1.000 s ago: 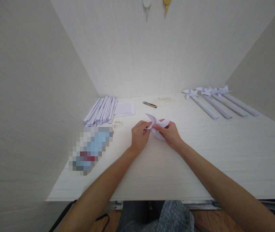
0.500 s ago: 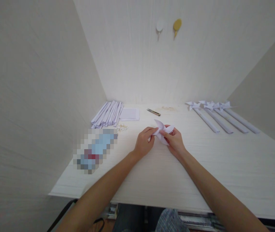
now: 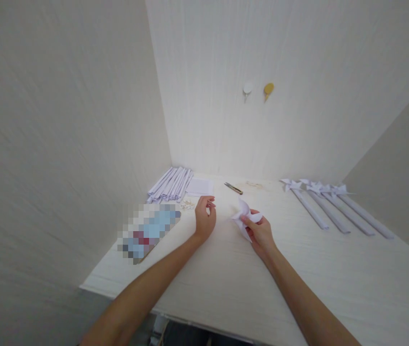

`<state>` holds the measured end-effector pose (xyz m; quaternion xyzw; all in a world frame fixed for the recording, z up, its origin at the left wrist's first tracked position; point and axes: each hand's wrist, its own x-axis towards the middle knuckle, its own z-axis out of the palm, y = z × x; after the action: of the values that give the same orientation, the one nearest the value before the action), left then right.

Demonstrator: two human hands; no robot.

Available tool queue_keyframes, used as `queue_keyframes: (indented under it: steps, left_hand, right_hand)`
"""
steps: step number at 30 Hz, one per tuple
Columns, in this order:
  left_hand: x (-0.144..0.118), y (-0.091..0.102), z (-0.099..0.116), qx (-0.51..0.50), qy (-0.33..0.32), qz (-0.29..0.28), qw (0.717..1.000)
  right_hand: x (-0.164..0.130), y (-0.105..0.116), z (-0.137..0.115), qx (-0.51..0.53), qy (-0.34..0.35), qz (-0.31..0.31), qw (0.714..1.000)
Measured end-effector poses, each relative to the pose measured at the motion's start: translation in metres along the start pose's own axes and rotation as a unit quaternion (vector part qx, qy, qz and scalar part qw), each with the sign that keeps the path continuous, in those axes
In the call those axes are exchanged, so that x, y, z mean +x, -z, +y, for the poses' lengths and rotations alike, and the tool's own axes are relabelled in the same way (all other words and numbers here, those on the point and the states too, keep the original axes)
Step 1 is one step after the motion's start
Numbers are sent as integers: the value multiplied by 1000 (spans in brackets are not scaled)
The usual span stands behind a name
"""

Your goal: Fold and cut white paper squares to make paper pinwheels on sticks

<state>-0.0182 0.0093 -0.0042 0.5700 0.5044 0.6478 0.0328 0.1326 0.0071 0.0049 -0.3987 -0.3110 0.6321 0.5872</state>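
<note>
A white paper pinwheel (image 3: pixel 243 207) with curved blades is pinched at its centre by my right hand (image 3: pixel 260 233), above the middle of the table. To the left of it, my left hand (image 3: pixel 205 218) is off the paper, its fingers loosely curled and apart with nothing visible in them. Just beyond that hand lies a small scatter of pale little pieces (image 3: pixel 186 204). Behind it rests a stack of white paper sheets (image 3: pixel 199 186). A pair of thread snips (image 3: pixel 234 188) lies farther back, apart from both hands.
Rolled paper sticks (image 3: pixel 170 185) are piled at the back left. A phone-like object (image 3: pixel 150 233), blurred out, lies in front of them. Several finished pinwheels on sticks (image 3: pixel 310 209) lie at the right. Two hooks (image 3: pixel 268 89) are on the back wall, with walls on both sides.
My left hand has let go of the pinwheel and moved left toward the small pieces. My right hand still holds the pinwheel. The camera view has tilted up.
</note>
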Motion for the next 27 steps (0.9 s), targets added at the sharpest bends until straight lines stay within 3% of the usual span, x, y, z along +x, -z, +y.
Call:
queue_keyframes:
  steps: [3,6,13,20,27]
  left_hand:
    - [21,-2,-14,92,35,-34,995]
    - [48,3,-24,256,71,-91,960]
    - [99,42,-43,424,117,-155,884]
    - [125,78,-59,518,108,-218,820]
    - [132,75,-73,533,132,-237,801]
  right_hand:
    - [-1,0,0,-3,-2,-4,1000]
    - [-1,0,-1,4,0,-15,1000]
    - [1,0,-3,23,-3,-30,999]
    - [7,3,-1,24,1,-35,999]
    - [13,6,3,37,7,-45,998]
